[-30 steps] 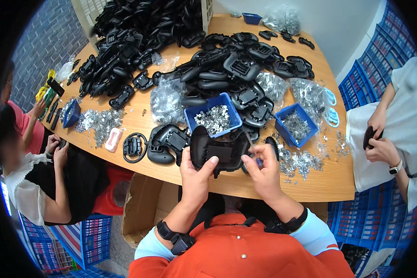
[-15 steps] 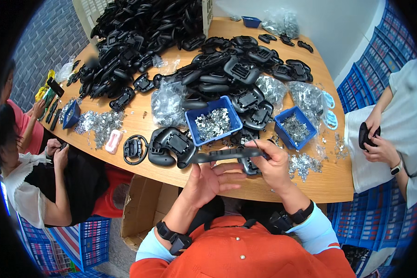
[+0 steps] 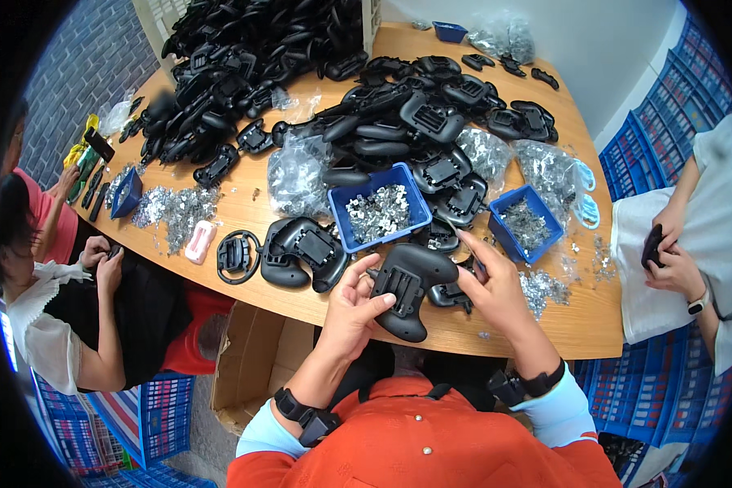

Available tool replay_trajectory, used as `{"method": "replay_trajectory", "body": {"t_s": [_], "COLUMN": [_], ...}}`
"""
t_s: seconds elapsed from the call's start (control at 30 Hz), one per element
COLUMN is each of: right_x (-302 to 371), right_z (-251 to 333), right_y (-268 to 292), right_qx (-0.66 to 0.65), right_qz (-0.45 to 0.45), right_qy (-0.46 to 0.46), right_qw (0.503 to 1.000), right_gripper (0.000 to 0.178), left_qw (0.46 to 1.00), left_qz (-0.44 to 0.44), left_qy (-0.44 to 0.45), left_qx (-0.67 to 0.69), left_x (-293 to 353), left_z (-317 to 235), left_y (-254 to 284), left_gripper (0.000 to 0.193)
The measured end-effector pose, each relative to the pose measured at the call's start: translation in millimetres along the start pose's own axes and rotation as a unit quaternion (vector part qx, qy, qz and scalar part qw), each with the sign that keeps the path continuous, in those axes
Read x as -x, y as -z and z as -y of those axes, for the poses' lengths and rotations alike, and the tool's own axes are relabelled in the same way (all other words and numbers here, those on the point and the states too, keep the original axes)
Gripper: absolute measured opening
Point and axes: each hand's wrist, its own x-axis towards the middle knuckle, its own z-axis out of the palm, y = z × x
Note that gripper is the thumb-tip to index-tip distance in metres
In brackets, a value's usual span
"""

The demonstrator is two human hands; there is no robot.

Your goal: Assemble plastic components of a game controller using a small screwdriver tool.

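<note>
Head view: four blue trays (image 3: 450, 34), one pink piece (image 3: 200, 242), one black wheel (image 3: 237, 253); uncountable black controllers (image 3: 252, 69) heaped far. Small silver parts (image 3: 189, 213) left and right, middle tray (image 3: 412, 191) blocking just beyond. Held controller (image 3: 416, 281) between left hand (image 3: 351, 313), clasping it, and right hand (image 3: 498, 289), half-curled, grip unclear.

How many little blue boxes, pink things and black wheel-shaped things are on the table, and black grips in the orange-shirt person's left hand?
Little blue boxes: 4
Pink thing: 1
Black wheel-shaped thing: 1
Black grip in left hand: 1
Total: 7
</note>
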Motion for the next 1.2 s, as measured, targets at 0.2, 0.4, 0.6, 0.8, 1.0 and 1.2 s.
{"method": "replay_trajectory", "body": {"t_s": [0.2, 0.4, 0.6, 0.8, 1.0, 1.2], "right_x": [29.5, 38.8, 43.8, 40.2, 41.7, 36.2], "right_z": [-9.4, -5.3, 4.4, 1.4, -6.4, -12.9], "right_y": [-25.1, -36.2, -44.2, -60.3, -72.5, -75.9], "right_qx": [-0.008, 0.029, 0.064, 0.075, 0.090, 0.008], "right_qz": [-0.032, -0.131, -0.025, 0.007, 0.004, -0.088], "right_qy": [0.138, 0.183, 0.199, 0.185, 0.158, 0.161], "right_qw": [0.990, 0.974, 0.978, 0.980, 0.983, 0.983], "right_gripper": [0.042, 0.043, 0.042, 0.044, 0.046, 0.044], "left_qw": [0.996, 0.988, 0.986, 0.990, 0.992, 0.993], "left_qz": [-0.045, -0.117, -0.144, -0.131, -0.129, -0.108], "left_qy": [-0.068, -0.100, -0.074, -0.050, -0.007, 0.045], "left_qx": [-0.043, -0.015, 0.027, 0.034, 0.000, -0.001], "left_x": [-0.2, -0.5, 3.4, 5.6, 7.8, 5.0], "left_z": [7.9, 9.3, 14.2, 26.5, 31.5, 30.3], "left_y": [3.4, -1.9, -2.8, -5.4, -1.0, 7.2], "left_gripper": [0.047, 0.041, 0.034, 0.033, 0.034, 0.037]}}
